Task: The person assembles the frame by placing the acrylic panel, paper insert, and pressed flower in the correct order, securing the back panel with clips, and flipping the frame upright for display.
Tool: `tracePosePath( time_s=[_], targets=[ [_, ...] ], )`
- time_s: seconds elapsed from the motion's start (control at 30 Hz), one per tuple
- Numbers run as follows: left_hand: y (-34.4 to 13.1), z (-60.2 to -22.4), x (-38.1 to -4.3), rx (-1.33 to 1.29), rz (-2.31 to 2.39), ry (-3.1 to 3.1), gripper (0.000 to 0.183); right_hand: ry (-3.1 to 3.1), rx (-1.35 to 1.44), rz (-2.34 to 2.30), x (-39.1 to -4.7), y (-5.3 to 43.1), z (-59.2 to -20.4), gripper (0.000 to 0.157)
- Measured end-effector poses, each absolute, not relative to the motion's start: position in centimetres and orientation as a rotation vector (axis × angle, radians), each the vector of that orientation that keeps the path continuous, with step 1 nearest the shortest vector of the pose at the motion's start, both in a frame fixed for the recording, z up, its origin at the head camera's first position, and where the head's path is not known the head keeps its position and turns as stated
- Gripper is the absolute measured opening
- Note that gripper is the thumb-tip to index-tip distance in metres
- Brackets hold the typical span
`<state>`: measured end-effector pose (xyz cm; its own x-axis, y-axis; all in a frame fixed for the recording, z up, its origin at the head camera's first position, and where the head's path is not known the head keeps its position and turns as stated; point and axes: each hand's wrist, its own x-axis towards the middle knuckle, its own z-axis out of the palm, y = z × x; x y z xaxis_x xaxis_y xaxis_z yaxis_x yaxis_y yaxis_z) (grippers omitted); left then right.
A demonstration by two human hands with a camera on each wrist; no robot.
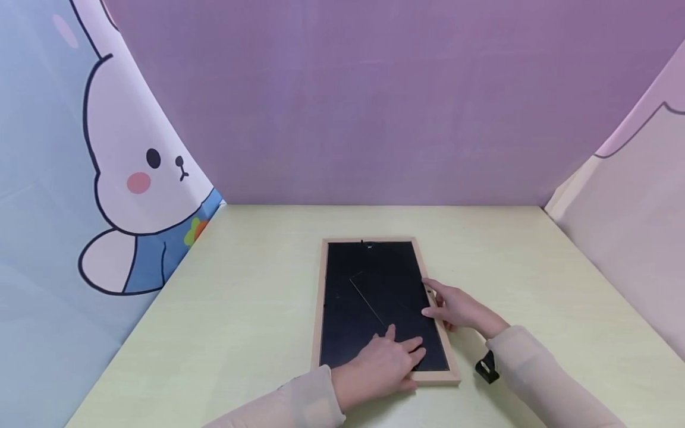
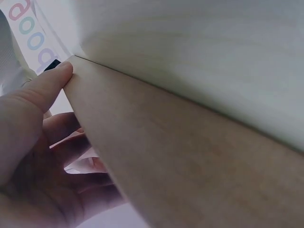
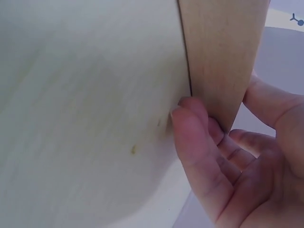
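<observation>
A picture frame [image 1: 319, 309] with a pale wooden rim lies on the table, its black backing board [image 1: 393, 279] facing up. A thin diagonal line crosses the backing, and a small metal fitting [image 1: 369, 245] sits at its far end. My left hand [image 1: 382, 359] rests with spread fingers on the near part of the backing; in the left wrist view the thumb [image 2: 59, 76] touches a corner of the wooden side [image 2: 152, 137]. My right hand [image 1: 455, 306] holds the right edge, thumb on top. In the right wrist view its fingers [image 3: 194, 147] curl at the wooden side [image 3: 218, 52].
The pale table [image 1: 257, 285] extends around the frame on both sides. A purple backdrop [image 1: 342, 107] stands behind it, with a rabbit-printed panel [image 1: 128, 119] on the left and a light panel [image 1: 637, 208] on the right. A black strap piece [image 1: 487, 367] hangs by the right sleeve.
</observation>
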<state>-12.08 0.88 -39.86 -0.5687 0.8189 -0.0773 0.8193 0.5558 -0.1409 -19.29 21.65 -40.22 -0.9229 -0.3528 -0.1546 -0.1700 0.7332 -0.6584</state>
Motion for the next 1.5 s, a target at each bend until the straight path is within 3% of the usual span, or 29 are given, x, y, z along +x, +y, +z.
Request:
tracePosePath(
  time_s=[1.03,1.5],
  targets=[
    [0.79,-40.30,-12.04,1.504,-0.249,2.773,0.056,2.715,-0.375,-0.549,-19.48,21.77,-39.29,0.067],
    [0.68,-40.26,-11.91,1.525,-0.248,2.765,0.056,2.781,-0.645,-0.572,-19.80,21.67,-39.76,0.068]
  ],
)
